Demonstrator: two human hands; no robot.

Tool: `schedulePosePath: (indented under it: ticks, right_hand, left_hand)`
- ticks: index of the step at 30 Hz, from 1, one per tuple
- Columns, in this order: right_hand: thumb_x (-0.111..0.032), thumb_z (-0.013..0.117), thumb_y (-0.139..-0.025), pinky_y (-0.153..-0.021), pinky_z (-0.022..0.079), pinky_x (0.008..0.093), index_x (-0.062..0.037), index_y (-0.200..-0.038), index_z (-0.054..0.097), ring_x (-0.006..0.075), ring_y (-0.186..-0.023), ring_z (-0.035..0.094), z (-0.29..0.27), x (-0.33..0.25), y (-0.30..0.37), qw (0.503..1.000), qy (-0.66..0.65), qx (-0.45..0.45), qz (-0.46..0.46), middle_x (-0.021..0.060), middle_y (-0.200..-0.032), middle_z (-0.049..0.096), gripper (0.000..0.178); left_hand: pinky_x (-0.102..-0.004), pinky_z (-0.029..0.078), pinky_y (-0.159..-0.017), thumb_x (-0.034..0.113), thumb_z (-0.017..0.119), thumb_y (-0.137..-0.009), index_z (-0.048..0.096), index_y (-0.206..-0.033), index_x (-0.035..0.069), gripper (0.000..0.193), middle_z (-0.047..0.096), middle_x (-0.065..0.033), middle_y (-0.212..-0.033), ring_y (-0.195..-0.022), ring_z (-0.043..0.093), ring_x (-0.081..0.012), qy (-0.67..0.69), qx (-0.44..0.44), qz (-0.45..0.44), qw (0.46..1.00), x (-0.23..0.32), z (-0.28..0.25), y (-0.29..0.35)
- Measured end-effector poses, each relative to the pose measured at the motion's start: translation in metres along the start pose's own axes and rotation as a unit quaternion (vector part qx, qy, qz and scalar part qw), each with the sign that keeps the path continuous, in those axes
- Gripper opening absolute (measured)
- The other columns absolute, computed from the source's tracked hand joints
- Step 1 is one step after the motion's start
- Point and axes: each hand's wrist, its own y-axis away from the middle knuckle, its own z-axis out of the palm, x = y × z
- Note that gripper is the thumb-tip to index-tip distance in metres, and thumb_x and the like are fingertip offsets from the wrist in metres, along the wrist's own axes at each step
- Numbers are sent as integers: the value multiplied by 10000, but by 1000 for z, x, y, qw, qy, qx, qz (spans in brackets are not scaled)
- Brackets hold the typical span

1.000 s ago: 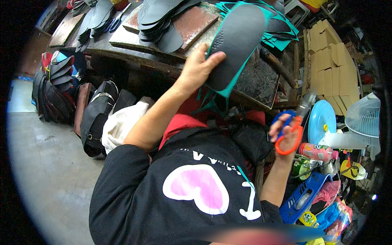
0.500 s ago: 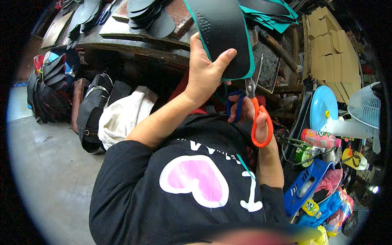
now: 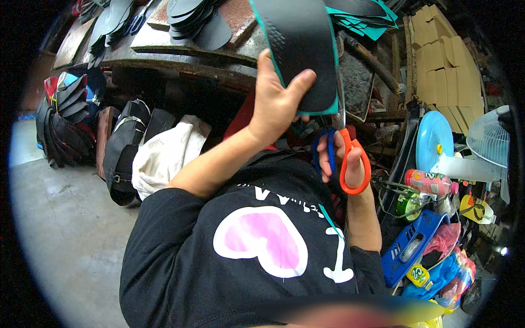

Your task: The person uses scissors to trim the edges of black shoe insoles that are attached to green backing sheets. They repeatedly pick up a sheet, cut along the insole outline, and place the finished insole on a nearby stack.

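My left hand grips a black shoe insole with a teal border, thumb on its dark face and fingers mostly hidden behind. A dotted texture runs along the insole's left side. In my right hand is a pair of scissors, one handle loop orange and the other blue. Its metal blades point upward along the insole's right edge, near the lower right corner. How much material lies between them cannot be made out. A thin teal offcut lies on my black shirt.
Black sole pieces are stacked on the workbench at the far left. More teal-edged pieces lie at the far right. Beige cartons, a fan, bottles and a blue plastic basket crowd the right. A white cloth hangs at left.
The scissors have shifted slightly right, and their blades have come closer together beside the insole's right edge. The insole has moved slightly, still in my left hand.
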Motion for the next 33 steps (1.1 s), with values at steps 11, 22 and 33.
schedulePosePath:
  ticks: [11, 22, 33]
  right_hand:
    - [-877, 319, -687, -383, 395, 212, -32, -1007, 471, 82, -406, 414, 2, -8, 0, 999, -33, -24, -19, -1, -556, 455, 916]
    - [-847, 419, -689, -341, 365, 210, -10, -918, 507, 79, -374, 419, -12, -6, -2, 1000, 8, 6, -13, 3, -500, 441, 872]
    - [-847, 311, -729, -443, 467, 259, 50, -1191, 448, 128, -532, 547, 1, -3, -4, 998, -30, -11, -55, 59, -686, 555, 1018]
  left_hand:
    - [-182, 471, -445, 98, 608, -893, 296, -1223, 52, 457, 568, -95, -992, -642, 596, -84, 61, 0, -132, 989, 12, 10, 17]
    - [-342, 442, -944, 227, 665, -860, 375, -1230, 24, 512, 547, -116, -1152, -1052, 553, -191, 191, -9, -157, 969, 23, -6, -5]
    - [-308, 461, -933, 69, 649, -860, 303, -1285, 21, 550, 515, -117, -1195, -1074, 545, -185, 83, 24, -60, 994, 8, 9, 6]
